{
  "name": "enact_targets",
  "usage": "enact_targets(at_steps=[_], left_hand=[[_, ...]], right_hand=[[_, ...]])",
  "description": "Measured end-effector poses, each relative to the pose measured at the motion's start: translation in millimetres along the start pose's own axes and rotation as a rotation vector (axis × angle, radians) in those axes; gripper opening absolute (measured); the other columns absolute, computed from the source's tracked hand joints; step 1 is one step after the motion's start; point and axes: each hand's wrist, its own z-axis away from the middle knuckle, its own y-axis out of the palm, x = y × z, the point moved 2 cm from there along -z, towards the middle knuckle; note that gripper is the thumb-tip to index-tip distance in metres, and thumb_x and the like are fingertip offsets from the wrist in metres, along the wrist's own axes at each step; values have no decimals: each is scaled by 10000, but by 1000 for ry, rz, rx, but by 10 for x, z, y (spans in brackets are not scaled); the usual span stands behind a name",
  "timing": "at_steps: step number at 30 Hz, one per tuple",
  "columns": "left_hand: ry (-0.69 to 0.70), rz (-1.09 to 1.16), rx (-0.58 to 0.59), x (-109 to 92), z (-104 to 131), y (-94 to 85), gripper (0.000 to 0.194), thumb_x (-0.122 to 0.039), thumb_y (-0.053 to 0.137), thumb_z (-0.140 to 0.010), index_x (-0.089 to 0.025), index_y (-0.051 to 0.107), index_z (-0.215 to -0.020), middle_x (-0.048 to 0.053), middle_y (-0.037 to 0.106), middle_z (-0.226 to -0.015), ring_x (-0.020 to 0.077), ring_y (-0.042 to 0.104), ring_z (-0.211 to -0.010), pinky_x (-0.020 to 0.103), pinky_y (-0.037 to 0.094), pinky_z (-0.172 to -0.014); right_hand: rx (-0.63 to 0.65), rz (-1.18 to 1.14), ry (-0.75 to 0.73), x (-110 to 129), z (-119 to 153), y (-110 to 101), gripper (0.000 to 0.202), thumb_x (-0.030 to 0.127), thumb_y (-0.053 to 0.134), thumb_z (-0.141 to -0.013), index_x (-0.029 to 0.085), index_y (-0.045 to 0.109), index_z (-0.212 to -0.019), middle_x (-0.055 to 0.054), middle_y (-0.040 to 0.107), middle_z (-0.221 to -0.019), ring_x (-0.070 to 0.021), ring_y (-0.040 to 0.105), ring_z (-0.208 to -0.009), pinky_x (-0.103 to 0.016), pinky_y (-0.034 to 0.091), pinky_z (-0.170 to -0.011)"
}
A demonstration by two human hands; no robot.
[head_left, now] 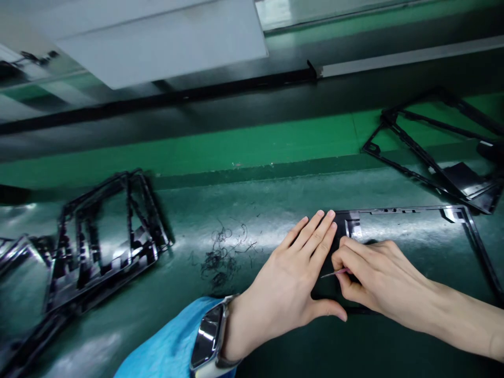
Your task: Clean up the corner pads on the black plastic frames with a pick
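A black plastic frame (409,210) lies on the green work surface, its wider left part under my hands. My left hand (289,275) is spread flat over that left end, fingers stretched out and thumb apart. My right hand (374,270) is pinched around a small thin blade with a pinkish handle (334,273). The blade's tip points left, close beside my left palm. Most of the handle is hidden inside my right fingers. Whether the blade touches the frame I cannot tell.
Thin black plastic shavings (222,257) lie in a heap left of my left hand. Several black frames (106,226) are stacked at the left, and more frames (429,152) lie at the upper right. A white panel (169,47) is at the back.
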Motion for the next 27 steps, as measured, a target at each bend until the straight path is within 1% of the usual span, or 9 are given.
enact_targets(at_steps=[2, 5, 7, 9, 14, 18, 22, 25, 27], left_hand=[[3, 1, -3, 4, -1, 2, 1244, -883, 595, -877, -65, 147, -1699, 263, 268, -1746, 385, 226, -1650, 565, 311, -1326], [12, -22, 3, 11, -2, 1, 1273, -922, 552, -860, -46, 156, -1693, 272, 265, -1744, 381, 222, -1653, 557, 304, -1329], [15, -32, 10, 13, -3, -3, 1296, -948, 526, -840, -41, 162, -1691, 274, 261, -1744, 379, 229, -1652, 550, 294, -1335], [13, -24, 12, 11, -5, -7, 1284, -941, 528, -848, -56, 150, -1698, 267, 256, -1747, 377, 236, -1650, 549, 292, -1336], [10, -34, 19, 3, -5, -11, 1222, -885, 556, -899, -42, 161, -1689, 268, 241, -1750, 382, 215, -1653, 561, 289, -1335], [4, -14, 16, 0, -3, -14, 1216, -869, 587, -896, -76, 141, -1704, 258, 248, -1752, 382, 226, -1650, 555, 290, -1336], [5, -8, 6, 3, -1, -12, 1233, -870, 601, -887, -78, 131, -1707, 259, 252, -1750, 388, 222, -1649, 561, 298, -1330], [15, -21, 2, 8, 1, -7, 1223, -862, 594, -898, -59, 138, -1701, 269, 251, -1747, 386, 230, -1648, 555, 305, -1328], [18, -35, 3, 10, 2, -1, 1224, -871, 579, -899, -41, 155, -1691, 275, 253, -1745, 385, 231, -1648, 555, 298, -1330]], right_hand=[[11, -19, -2, -12, 4, -24, 198, 100, 436, -986, 185, 549, -847, 35, 518, -775, -107, 367, -524, -302, 238, -495], [74, -74, 19, -53, 7, -91, 162, 90, 461, -970, 203, 511, -864, 52, 487, -791, -102, 333, -538, -289, 266, -514], [122, -113, 46, -83, 8, -136, 165, 86, 485, -966, 220, 478, -871, 64, 466, -787, -104, 336, -550, -281, 302, -533], [142, -134, 71, -105, 10, -167, 174, 83, 506, -967, 233, 467, -886, 68, 463, -785, -108, 352, -552, -277, 329, -542], [144, -138, 78, -133, 19, -154, 159, 93, 536, -995, 235, 493, -938, 53, 542, -855, -107, 426, -556, -284, 367, -566], [160, -159, 84, -146, 20, -124, 113, 125, 568, -1021, 229, 539, -987, 41, 593, -903, -110, 491, -580, -284, 383, -577], [125, -141, 89, -121, 3, -117, 111, 116, 559, -1008, 218, 545, -966, 50, 588, -876, -99, 445, -539, -284, 362, -571], [103, -94, 74, -84, -9, -84, 128, 108, 511, -1002, 206, 539, -925, 55, 570, -838, -93, 368, -507, -285, 312, -543], [70, -50, 56, -57, -14, -52, 146, 106, 478, -988, 196, 541, -891, 51, 553, -801, -96, 344, -497, -288, 273, -517]])
